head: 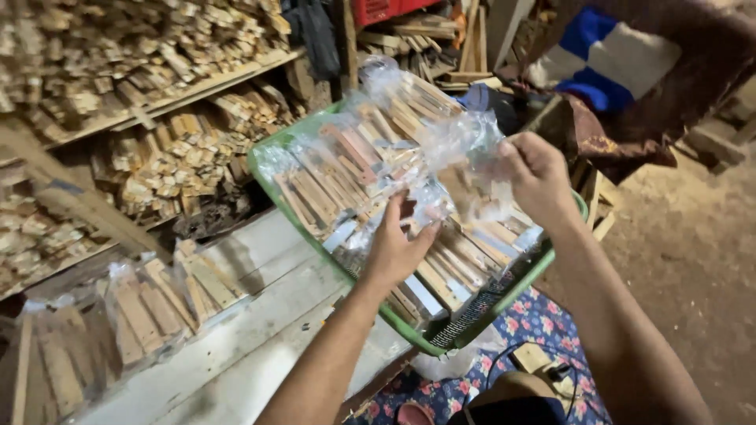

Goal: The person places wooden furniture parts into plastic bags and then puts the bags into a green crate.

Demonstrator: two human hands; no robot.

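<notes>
Clear plastic crinkles between both hands: a transparent bag (465, 169) holding wooden sticks is lifted just above a green plastic crate (504, 295). The right hand (539, 177) pinches the bag's upper edge with closed fingers, while the left hand (398, 244) supports it from below, fingers curled up against the plastic. Under the hands, the crate is full of similar bagged wooden pieces (354, 157). Left of the left hand, more bagged sticks (150, 303) lie on a pale wooden bench (260, 315), beyond which shelves hold stacked wood offcuts (134, 47).
</notes>
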